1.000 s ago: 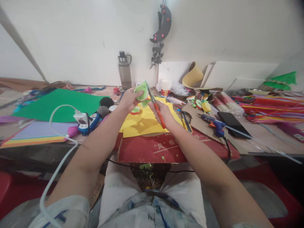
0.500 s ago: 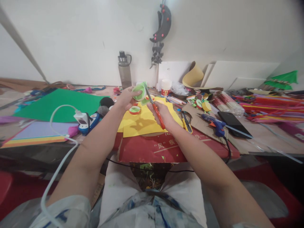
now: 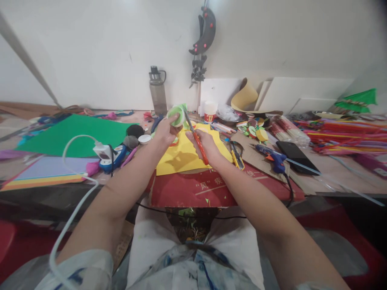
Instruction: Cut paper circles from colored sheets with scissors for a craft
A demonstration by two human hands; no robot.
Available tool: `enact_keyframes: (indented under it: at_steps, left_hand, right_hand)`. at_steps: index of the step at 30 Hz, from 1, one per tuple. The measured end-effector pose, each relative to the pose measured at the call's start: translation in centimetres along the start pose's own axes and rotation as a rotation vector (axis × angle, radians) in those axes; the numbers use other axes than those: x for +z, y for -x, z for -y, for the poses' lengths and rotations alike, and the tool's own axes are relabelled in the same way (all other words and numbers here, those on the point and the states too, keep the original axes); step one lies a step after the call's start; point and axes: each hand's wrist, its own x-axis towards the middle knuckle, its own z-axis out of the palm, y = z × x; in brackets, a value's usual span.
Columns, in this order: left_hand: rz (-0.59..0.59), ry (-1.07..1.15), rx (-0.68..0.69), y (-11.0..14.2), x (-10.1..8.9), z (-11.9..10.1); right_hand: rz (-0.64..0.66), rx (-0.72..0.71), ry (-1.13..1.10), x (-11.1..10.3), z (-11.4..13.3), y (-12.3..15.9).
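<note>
My left hand (image 3: 167, 131) is closed on a light green paper disc with a raised white rim (image 3: 180, 117), held up over the yellow paper (image 3: 175, 163). My right hand (image 3: 209, 144) grips scissors with red handles (image 3: 200, 148). Their blades point up and away, alongside the right edge of the green piece; whether paper lies between them I cannot make out. Partly hidden behind my left hand, a small red-rimmed green ring sits on the yellow paper. Beneath the paper is a red cardboard sheet (image 3: 181, 191).
A glue gun (image 3: 273, 158), a black phone (image 3: 296, 157) and a yellow cutter knife (image 3: 237, 156) lie at right. Behind stand a water bottle (image 3: 157, 92) and a paper cup (image 3: 210, 111). Green paper (image 3: 78, 135) and a power strip with a white cable (image 3: 111, 159) are at left.
My left hand has turned the green piece slightly and shifted a little toward the right and down, covering more of the small ring. The scissors stay beside the piece's edge.
</note>
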Motion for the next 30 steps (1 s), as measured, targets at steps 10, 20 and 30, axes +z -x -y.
enact_keyframes:
  at_steps: [10,20,30]
  left_hand:
    - [0.040,-0.035,0.002,0.42,0.29,-0.01]
    - [-0.005,-0.055,0.115,-0.14,-0.36,0.57]
    - [0.062,-0.077,0.117,-0.17,-0.48,0.88]
  right_hand:
    - [0.004,-0.088,0.119,-0.61,0.48,0.29]
    - [0.042,-0.040,0.072,-0.46,-0.12,0.13]
    - [0.051,-0.011,-0.005,-0.37,-0.08,0.14]
